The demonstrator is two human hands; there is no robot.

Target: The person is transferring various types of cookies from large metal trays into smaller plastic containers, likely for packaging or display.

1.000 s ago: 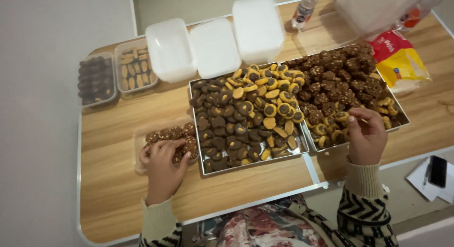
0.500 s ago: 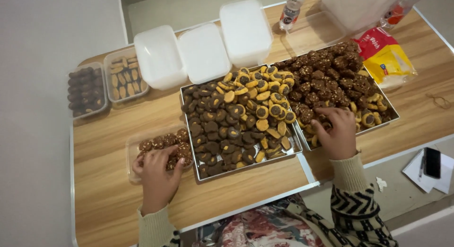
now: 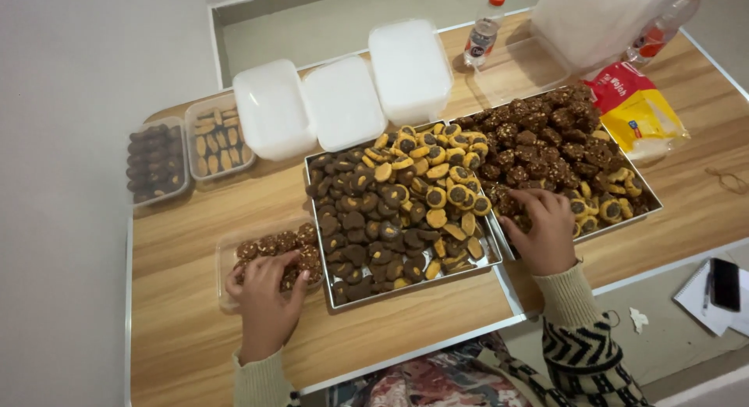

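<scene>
two metal trays of cookies sit side by side on the wooden bench (image 3: 195, 220), and i'll take the middle tray (image 3: 402, 212) as my landmark. my left hand (image 3: 265, 294) rests at that tray's left, over a small clear container (image 3: 269, 255) of round dark cookies; its fingers (image 3: 290, 260) are curled down onto the cookies inside, though i cannot tell whether they pinch one. my right hand (image 3: 546, 231) lies just right of the middle tray, on the near-left corner of the second tray (image 3: 573, 161), fingers bent together among the dark nut-topped cookies; whether they grip one is hidden. beyond the middle tray stand three white lidded boxes (image 3: 339, 103). far left of it, two small filled tubs (image 3: 191, 150) sit at the bench's edge. a yellow bag (image 3: 640, 115) lies beyond the second tray.
</scene>
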